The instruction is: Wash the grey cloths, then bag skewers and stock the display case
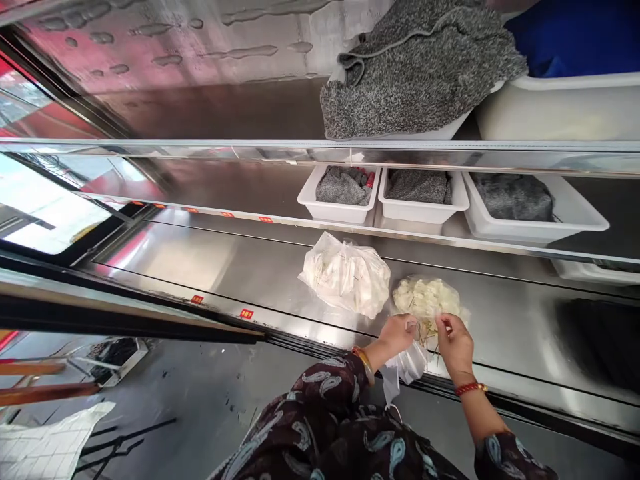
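A clear plastic bag (427, 293) of pale, yellowish-white pieces with thin sticks poking out lies on the lower metal shelf. My left hand (399, 333) pinches the bag's plastic near its front opening, and loose film (410, 363) hangs below that hand. On the other side of the opening, the closed fingertips of my right hand (456, 343) grip the bag's edge. Just left of it rests a second, fuller plastic bag (346, 275) with whitish contents, touched by neither hand. What exactly the pale pieces are, I cannot make out.
Above, white tubs (340, 212) holding grey cloths stand on the middle shelf. A large grey towel (420, 73) and a blue cloth (580, 37) cover tubs higher up. Dark material (600, 340) lies at right. The shelf's front edge (320, 347) runs before me.
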`<action>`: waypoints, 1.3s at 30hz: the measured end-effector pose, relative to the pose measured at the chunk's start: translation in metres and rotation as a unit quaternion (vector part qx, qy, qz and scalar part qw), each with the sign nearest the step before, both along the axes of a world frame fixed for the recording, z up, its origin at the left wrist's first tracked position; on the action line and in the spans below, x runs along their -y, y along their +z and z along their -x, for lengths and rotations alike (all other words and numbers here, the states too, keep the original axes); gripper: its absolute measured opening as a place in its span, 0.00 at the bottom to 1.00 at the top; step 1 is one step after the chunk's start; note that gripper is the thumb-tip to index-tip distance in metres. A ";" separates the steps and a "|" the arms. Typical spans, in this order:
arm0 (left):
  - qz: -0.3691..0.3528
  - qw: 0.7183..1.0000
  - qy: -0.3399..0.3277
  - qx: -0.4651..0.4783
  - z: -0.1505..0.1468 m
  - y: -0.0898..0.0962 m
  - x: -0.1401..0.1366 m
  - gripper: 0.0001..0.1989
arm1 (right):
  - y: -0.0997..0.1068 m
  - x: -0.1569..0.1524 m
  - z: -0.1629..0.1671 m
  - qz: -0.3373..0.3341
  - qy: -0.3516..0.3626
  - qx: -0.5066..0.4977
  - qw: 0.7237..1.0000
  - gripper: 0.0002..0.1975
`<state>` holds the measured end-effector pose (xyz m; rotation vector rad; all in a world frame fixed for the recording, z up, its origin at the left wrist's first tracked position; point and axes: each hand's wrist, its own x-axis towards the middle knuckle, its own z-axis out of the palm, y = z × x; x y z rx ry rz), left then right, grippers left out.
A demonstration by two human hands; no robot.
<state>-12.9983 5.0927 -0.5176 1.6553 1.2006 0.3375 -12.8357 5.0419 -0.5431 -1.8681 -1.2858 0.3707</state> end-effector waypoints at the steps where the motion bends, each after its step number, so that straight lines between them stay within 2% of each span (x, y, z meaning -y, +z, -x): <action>1: -0.002 1.000 -0.003 0.006 -0.003 0.001 -0.001 0.17 | -0.002 0.001 0.002 -0.002 -0.031 -0.054 0.998 0.22; 4: -0.015 1.000 -0.015 0.013 -0.013 0.002 -0.002 0.18 | -0.005 0.003 0.008 -0.029 -0.085 -0.211 0.973 0.23; 6: -0.027 0.999 -0.023 0.013 -0.019 0.003 -0.004 0.19 | -0.003 0.004 0.011 -0.045 -0.090 -0.258 0.961 0.22; 8: -0.039 0.999 -0.034 0.007 -0.024 0.006 -0.006 0.21 | 0.000 0.006 0.013 -0.037 -0.086 -0.245 0.965 0.23; 14: -0.110 0.987 -0.107 -0.037 -0.031 0.017 -0.009 0.22 | 0.013 0.017 0.020 0.026 -0.066 -0.120 0.990 0.25; 21: -0.150 0.969 -0.168 -0.104 -0.035 0.010 -0.010 0.16 | 0.017 0.028 0.029 -0.019 -0.016 -0.091 0.996 0.18; 25: -0.166 0.963 -0.181 -0.114 -0.033 0.008 -0.015 0.14 | 0.021 0.024 0.022 -0.040 -0.046 -0.107 0.992 0.18; 28: -0.174 0.963 -0.177 -0.106 -0.030 0.011 -0.021 0.12 | 0.027 0.016 0.019 -0.020 -0.080 -0.229 0.970 0.18; 30: -0.172 0.964 -0.177 -0.097 -0.029 0.014 -0.026 0.10 | 0.032 0.012 0.020 -0.020 -0.094 -0.338 0.936 0.17; 32: -0.168 0.967 -0.174 -0.085 -0.029 0.016 -0.030 0.09 | 0.037 0.008 0.023 -0.029 -0.102 -0.403 0.909 0.16; 39: -0.141 0.976 -0.162 -0.035 -0.028 0.015 -0.038 0.10 | 0.047 0.002 0.020 -0.041 -0.128 -0.445 0.885 0.14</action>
